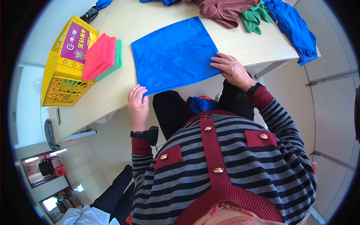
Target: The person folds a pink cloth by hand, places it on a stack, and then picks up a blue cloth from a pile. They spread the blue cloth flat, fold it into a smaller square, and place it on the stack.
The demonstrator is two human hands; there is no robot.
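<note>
A blue cloth towel lies spread as a flat rectangle on the table, its near edge along the table's front. At its near left corner, my left hand has its fingers pressed together and bent over the corner, holding it. My right hand rests at the near right corner, with fingers apart and lying on the cloth; its thumb is hidden. Left of the towel is a neat stack of folded cloths, red on top and green underneath.
A yellow plastic crate with a purple label stands at the table's left. Crumpled brown, green and blue cloths lie along the far right of the table. Another person's dark-trousered leg shows at lower left.
</note>
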